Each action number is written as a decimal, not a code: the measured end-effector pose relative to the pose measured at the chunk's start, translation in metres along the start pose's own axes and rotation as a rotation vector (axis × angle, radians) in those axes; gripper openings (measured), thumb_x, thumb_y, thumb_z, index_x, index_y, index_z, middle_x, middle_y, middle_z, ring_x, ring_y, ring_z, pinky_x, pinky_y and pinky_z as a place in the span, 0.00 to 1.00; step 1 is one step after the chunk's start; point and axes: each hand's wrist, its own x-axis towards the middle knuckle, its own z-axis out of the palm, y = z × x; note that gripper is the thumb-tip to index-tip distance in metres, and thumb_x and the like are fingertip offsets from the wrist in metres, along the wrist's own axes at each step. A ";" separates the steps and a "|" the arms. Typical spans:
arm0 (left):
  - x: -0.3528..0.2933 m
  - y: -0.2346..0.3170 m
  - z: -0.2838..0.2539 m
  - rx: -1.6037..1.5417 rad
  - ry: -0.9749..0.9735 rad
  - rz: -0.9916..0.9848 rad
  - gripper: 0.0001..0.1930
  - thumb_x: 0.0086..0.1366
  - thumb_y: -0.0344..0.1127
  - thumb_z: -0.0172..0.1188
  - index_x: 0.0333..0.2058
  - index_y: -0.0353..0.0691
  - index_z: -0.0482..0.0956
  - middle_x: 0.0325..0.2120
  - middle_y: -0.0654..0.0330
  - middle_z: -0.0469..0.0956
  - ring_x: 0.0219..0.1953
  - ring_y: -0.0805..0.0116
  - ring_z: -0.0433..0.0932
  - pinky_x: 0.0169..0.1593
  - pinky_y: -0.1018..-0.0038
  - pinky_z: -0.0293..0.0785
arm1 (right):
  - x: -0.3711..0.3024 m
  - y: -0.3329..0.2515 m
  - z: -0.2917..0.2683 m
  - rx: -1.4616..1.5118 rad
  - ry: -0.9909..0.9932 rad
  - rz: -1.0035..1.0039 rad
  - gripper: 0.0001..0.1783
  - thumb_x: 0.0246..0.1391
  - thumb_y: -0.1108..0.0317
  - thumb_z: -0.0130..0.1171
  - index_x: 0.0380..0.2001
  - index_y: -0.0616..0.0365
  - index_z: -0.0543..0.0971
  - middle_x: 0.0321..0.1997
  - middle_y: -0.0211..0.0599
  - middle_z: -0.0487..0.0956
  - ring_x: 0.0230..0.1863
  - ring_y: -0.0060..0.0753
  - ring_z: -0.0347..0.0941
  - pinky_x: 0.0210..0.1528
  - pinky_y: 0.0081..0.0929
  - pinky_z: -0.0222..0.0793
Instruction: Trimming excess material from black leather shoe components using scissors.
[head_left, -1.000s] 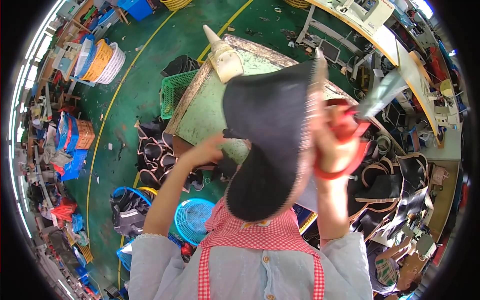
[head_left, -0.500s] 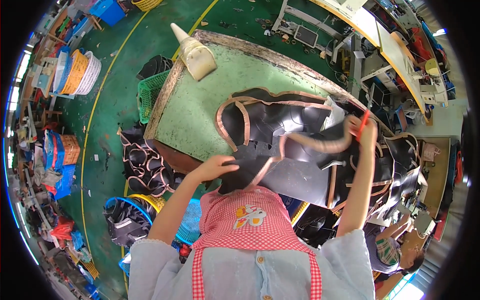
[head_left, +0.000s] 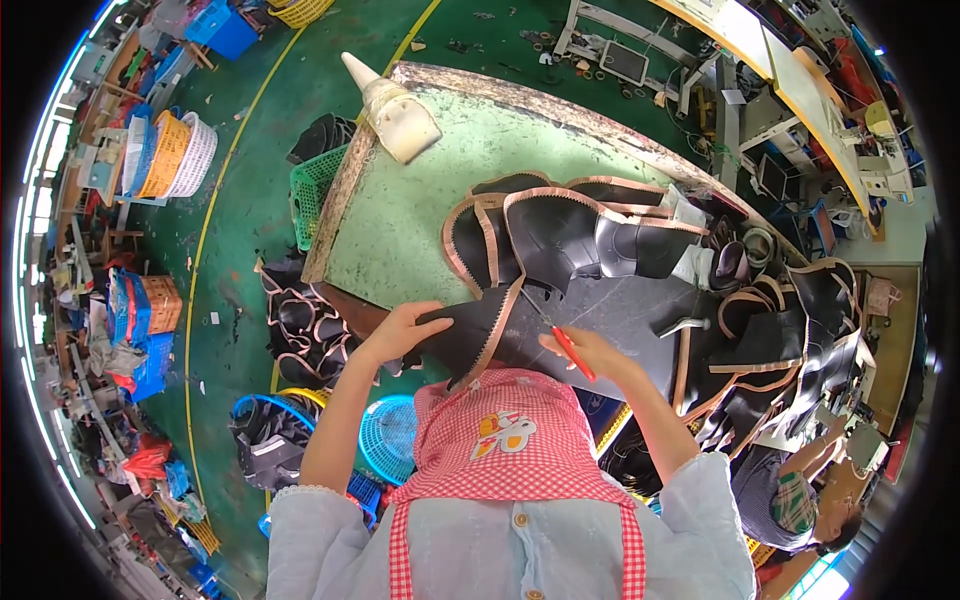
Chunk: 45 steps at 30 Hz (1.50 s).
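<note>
My left hand (head_left: 405, 330) is closed on the left part of a black sheet piece (head_left: 455, 335), which has a beige, toothed edge strip down its right side. In my right hand (head_left: 590, 352) is a red-handled tool (head_left: 573, 352) with a slim metal blade. The blade slants up and left, its tip close to the upper end of that edge strip; I cannot tell whether they touch. Just beyond lie several black pieces with beige toothed edging (head_left: 550, 235), overlapping on the green tabletop (head_left: 400, 235). A dark grey board (head_left: 620, 315) lies under the tool.
A hammer (head_left: 684, 326) rests on the board's right part. More edged black pieces (head_left: 765, 340) are heaped at the right. A cream cone (head_left: 400, 115) lies at the far left table corner. Baskets, including a blue one (head_left: 388, 440), stand below left. Another person (head_left: 800, 490) sits at lower right.
My right hand has come down and left with the red-handled tool, from the far right to the held piece. The long beige strip that trailed toward it no longer stretches across. My left hand keeps its hold.
</note>
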 end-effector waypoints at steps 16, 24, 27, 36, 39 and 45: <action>-0.019 -0.004 -0.028 0.047 0.002 0.059 0.16 0.61 0.38 0.59 0.40 0.30 0.74 0.35 0.58 0.77 0.38 0.73 0.71 0.45 0.77 0.67 | 0.033 -0.042 -0.005 0.229 -0.273 0.101 0.32 0.46 0.33 0.56 0.13 0.52 0.68 0.13 0.22 0.65 0.12 0.16 0.61 0.13 0.16 0.56; -0.066 -0.009 -0.078 -0.271 0.412 0.015 0.10 0.56 0.33 0.63 0.35 0.33 0.77 0.28 0.62 0.77 0.29 0.76 0.74 0.33 0.77 0.72 | 0.013 -0.069 0.004 0.384 -0.193 -0.157 0.14 0.49 0.59 0.65 0.32 0.58 0.76 0.28 0.33 0.78 0.27 0.19 0.75 0.26 0.14 0.69; -0.059 0.046 -0.073 -0.797 0.189 0.764 0.13 0.57 0.42 0.63 0.24 0.38 0.74 0.13 0.66 0.69 0.12 0.80 0.64 0.18 0.77 0.61 | 0.022 -0.100 0.035 0.504 -0.274 -0.655 0.22 0.45 0.73 0.66 0.44 0.60 0.70 0.52 0.44 0.72 0.51 0.27 0.70 0.49 0.26 0.68; -0.046 0.133 -0.053 -1.040 -0.214 1.014 0.13 0.69 0.45 0.44 0.28 0.46 0.64 0.14 0.72 0.63 0.16 0.80 0.60 0.32 0.79 0.61 | -0.012 -0.201 0.094 0.317 0.042 -0.935 0.24 0.36 0.68 0.74 0.32 0.55 0.68 0.23 0.21 0.63 0.25 0.16 0.58 0.28 0.16 0.57; -0.041 0.132 -0.075 -0.237 0.573 0.837 0.21 0.69 0.46 0.41 0.53 0.39 0.66 0.42 0.50 0.74 0.43 0.57 0.74 0.55 0.61 0.65 | -0.033 -0.206 0.077 0.225 0.239 -0.946 0.20 0.37 0.71 0.73 0.26 0.59 0.68 0.23 0.28 0.69 0.26 0.19 0.62 0.30 0.20 0.61; -0.021 -0.035 -0.044 -0.117 -0.100 0.284 0.17 0.63 0.41 0.54 0.44 0.34 0.75 0.38 0.59 0.77 0.42 0.72 0.72 0.48 0.73 0.66 | -0.111 -0.256 -0.030 0.345 0.987 -1.168 0.20 0.35 0.83 0.59 0.23 0.50 0.61 0.25 0.22 0.62 0.22 0.16 0.57 0.25 0.13 0.54</action>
